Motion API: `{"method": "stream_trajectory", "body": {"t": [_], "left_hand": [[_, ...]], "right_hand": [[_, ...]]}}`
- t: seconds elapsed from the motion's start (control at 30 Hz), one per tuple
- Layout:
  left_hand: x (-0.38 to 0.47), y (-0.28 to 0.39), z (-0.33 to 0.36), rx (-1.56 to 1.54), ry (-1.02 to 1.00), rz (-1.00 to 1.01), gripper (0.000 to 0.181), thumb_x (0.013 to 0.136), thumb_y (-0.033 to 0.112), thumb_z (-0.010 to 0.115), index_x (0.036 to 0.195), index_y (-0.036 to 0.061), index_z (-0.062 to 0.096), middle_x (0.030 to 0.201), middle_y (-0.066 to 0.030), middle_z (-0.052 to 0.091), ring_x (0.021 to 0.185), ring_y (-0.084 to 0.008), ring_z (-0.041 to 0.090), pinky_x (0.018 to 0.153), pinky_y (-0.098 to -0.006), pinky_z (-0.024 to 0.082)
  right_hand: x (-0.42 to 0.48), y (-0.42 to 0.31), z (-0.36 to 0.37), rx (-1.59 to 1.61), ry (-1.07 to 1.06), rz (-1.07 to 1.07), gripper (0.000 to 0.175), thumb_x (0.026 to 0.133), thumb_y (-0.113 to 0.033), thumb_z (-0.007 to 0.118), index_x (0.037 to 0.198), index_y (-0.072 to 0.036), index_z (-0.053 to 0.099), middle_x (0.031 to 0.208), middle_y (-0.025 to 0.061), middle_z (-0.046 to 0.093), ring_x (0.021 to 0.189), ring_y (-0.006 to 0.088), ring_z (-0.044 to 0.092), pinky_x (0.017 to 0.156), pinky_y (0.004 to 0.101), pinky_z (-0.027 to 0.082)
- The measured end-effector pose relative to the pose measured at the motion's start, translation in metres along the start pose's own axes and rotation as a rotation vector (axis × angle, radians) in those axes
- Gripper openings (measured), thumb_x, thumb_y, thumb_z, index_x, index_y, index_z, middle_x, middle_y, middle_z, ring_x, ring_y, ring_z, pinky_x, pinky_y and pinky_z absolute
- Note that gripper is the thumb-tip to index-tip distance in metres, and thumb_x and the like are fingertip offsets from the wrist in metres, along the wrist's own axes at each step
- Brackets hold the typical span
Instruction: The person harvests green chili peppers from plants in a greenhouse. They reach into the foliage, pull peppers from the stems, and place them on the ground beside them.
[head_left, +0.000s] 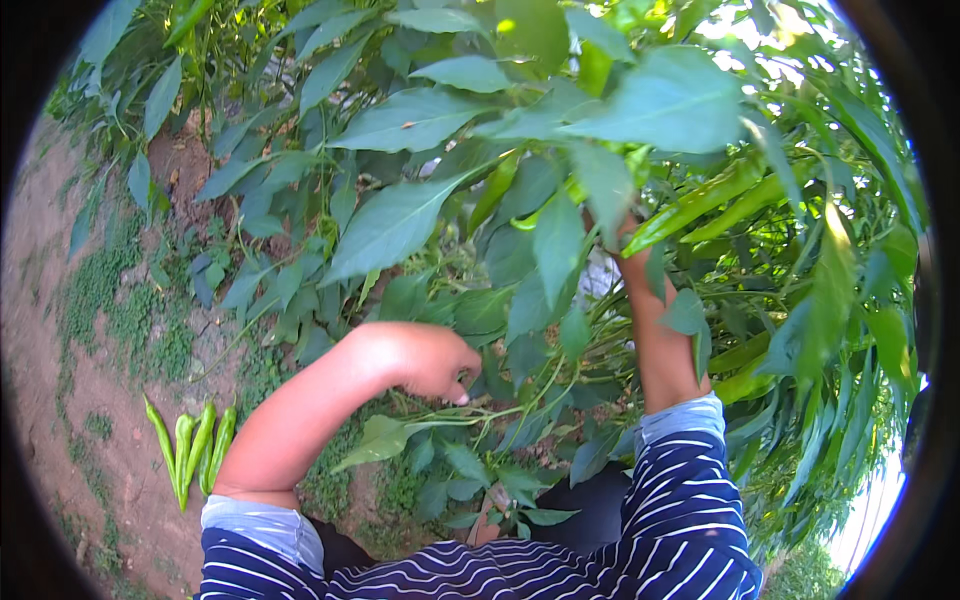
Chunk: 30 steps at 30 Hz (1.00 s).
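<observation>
My left hand (442, 366) is loosely curled above the lower stems of a chilli pepper plant, a small gap showing between thumb and forefinger. Nothing is visible in it. My right hand (626, 229) reaches up into the foliage and is mostly hidden by leaves; what its fingers touch cannot be seen. Right beside it hangs a long green chilli pepper (694, 206), with another green pepper (739, 210) next to that one. A further pepper (495, 191) hangs among leaves left of the right hand. Below the right hand, more peppers (742, 382) show beyond the forearm.
Several picked green chilli peppers (196, 448) lie together on the bare soil (112, 457), left of my left forearm. Broad leaves (667, 101) hang close in front of the view. Low weeds (112, 300) cover part of the ground. A leafy stem (480, 420) crosses below my left hand.
</observation>
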<state>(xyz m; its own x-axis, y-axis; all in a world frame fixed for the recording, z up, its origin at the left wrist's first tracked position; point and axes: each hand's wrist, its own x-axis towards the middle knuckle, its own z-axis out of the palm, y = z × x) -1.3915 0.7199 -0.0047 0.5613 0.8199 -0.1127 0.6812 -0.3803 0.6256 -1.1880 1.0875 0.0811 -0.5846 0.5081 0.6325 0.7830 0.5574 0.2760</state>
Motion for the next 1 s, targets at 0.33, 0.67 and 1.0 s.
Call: {"method": "stream_trajectory", "body": {"t": [0.33,0.67,1.0], "left_hand": [[0.000,-0.003,0.005,-0.004,0.003,-0.012,0.047,0.084,0.034,0.064,0.121,0.0079,0.054,0.106,-0.0135,0.065,0.097,-0.0319,0.061,0.081,-0.0406,0.047],[-0.013,0.001,0.003,-0.012,0.097,0.014,0.040,0.080,0.032,0.066,0.108,0.0041,0.060,0.101,-0.0159,0.064,0.097,-0.0342,0.060,0.082,-0.0429,0.047],[-0.041,0.026,0.004,0.033,0.406,-0.037,0.028,0.080,0.019,0.065,0.105,0.0072,0.062,0.091,-0.0108,0.068,0.088,-0.0286,0.065,0.074,-0.0386,0.051]], "right_hand": [[0.064,0.020,-0.007,-0.241,0.018,0.088,0.033,0.090,-0.023,0.049,0.119,-0.009,0.056,0.111,0.0112,0.064,0.107,0.0305,0.057,0.100,0.0473,0.034],[-0.005,0.007,-0.039,-0.139,-0.393,0.112,0.029,0.090,-0.021,0.048,0.111,-0.005,0.060,0.105,0.0186,0.064,0.101,0.0357,0.058,0.089,0.0436,0.041],[-0.181,-0.108,-0.167,0.957,0.402,0.332,0.025,0.096,-0.008,0.044,0.115,0.002,0.055,0.114,0.0156,0.059,0.110,0.0263,0.055,0.098,0.0367,0.039]]}}
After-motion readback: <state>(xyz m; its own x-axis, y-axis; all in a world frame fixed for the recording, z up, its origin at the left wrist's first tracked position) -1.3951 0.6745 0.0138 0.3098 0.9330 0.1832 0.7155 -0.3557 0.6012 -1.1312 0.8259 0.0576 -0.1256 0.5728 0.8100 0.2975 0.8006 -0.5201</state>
